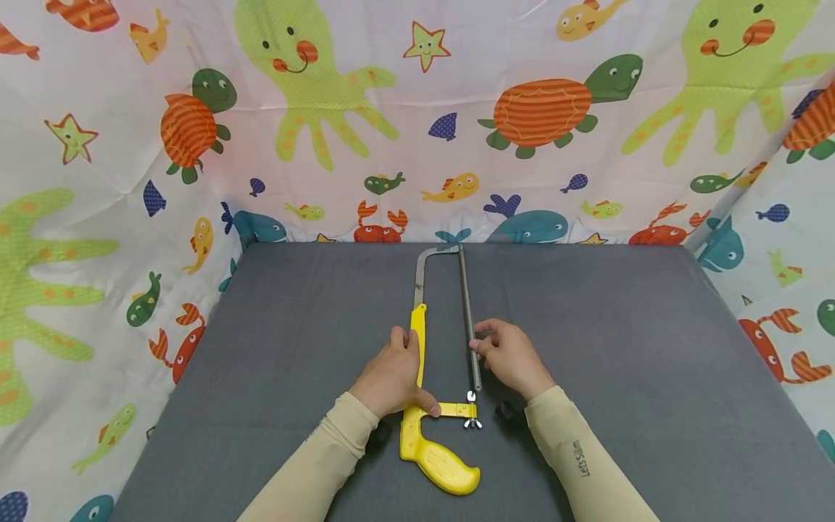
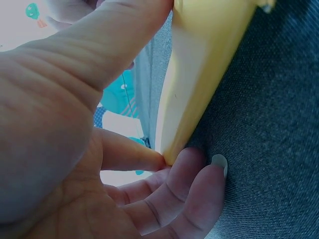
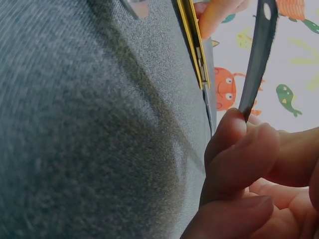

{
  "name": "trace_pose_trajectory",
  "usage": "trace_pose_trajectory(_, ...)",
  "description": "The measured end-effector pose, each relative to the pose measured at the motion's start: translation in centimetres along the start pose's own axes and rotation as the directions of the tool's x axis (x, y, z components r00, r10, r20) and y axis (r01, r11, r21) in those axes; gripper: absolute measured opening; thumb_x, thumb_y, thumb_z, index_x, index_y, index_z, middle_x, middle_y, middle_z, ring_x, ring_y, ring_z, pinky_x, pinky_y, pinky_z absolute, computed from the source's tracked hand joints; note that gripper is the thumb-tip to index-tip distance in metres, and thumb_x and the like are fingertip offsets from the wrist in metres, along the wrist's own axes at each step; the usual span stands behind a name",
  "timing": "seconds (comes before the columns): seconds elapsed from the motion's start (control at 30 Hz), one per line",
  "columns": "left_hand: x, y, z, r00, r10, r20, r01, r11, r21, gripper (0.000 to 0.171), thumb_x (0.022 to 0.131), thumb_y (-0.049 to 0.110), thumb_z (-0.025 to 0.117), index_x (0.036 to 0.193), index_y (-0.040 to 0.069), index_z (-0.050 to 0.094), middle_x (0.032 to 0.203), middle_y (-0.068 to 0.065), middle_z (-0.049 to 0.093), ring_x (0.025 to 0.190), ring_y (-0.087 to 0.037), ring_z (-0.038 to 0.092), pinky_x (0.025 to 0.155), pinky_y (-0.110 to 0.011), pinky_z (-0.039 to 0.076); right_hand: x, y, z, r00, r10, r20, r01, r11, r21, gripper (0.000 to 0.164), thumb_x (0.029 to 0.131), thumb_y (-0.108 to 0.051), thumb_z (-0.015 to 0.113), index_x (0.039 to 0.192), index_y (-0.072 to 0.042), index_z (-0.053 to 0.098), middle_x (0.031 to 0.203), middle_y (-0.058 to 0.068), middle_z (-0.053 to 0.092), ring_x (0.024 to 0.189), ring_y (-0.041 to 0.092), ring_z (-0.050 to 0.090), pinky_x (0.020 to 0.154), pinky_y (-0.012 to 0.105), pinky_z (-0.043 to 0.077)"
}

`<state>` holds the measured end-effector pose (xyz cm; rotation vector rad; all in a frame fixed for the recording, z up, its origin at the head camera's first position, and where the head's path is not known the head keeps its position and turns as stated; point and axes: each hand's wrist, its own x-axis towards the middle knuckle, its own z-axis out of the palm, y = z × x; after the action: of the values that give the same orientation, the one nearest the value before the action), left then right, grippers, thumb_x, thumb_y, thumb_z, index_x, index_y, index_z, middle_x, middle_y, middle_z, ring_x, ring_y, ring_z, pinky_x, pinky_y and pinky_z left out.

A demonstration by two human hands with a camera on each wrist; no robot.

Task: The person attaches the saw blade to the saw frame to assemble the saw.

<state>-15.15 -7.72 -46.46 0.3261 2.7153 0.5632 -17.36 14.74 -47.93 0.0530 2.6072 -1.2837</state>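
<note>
Curtain (image 1: pixel 417 130) behind grey tabletop (image 1: pixel 626 348); left hand (image 1: pixel 390 377) grips hacksaw frame (image 1: pixel 419 320), right hand (image 1: pixel 514 360) pinches blade (image 1: pixel 466 299).

Grey cloth (image 1: pixel 607 326) covers the desk (image 1: pixel 313 304). A saw (image 1: pixel 420 355) lies on it, yellow handle (image 1: pixel 446 467) nearest, metal frame (image 1: pixel 420 279) reaching almost to the far edge.

**Three cams, one hacksaw** (image 1: pixel 419 319)

Head cam peers forward-down from well back at 6 o'clock, fitting the whole hacksaw, patterned cloth (image 1: pixel 472 69) at 12. Left-wrist cam's super close on the left hand (image 1: pixel 391 373), grey tabletop (image 2: pixel 279 124) at 3. Right-wrist's just as tight on the right hand (image 1: pixel 514 360), tabletop at 9. Both face the cloth and share the yellow frame (image 2: pixel 199 64).
</note>
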Motion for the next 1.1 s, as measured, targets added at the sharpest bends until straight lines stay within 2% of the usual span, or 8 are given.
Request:
trace_pose_trajectory(0.33, -0.01, -0.1, 0.06, 1.0, -0.011, 0.003, 0.011, 1.0, -0.001, 0.144, 0.062, 0.05, 0.106, 0.169, -0.004, 0.026, 0.15, -0.023, 0.041, 0.094, -0.022, 0.056, 0.075, -0.032, 0.056, 0.11, -0.1, 0.2, 1.0, -0.001, 0.009, 0.001, 1.0, -0.002, 0.034, 0.107, -0.019, 0.068, 0.138, -0.005, 0.066, 0.086, 0.007, 0.071, 0.071, 0.019, 0.062, 0.063, 0.033, 0.046)
trace_pose_trajectory(1.1, 0.0, -0.08, -0.01, 1.0, 0.001, 0.0, -0.001, 1.0, 0.003, 0.144, 0.063, 0.052, 0.105, 0.169, -0.005, 0.026, 0.146, -0.023, 0.042, 0.089, -0.022, 0.056, 0.071, -0.03, 0.054, -0.01, -0.05, 0.13, 1.0, 0.012, 0.026, -0.012, 1.0, 0.008, 0.033, 0.108, -0.019, 0.066, 0.137, -0.005, 0.065, 0.087, 0.008, 0.072, 0.074, 0.02, 0.062, 0.064, 0.033, 0.046)
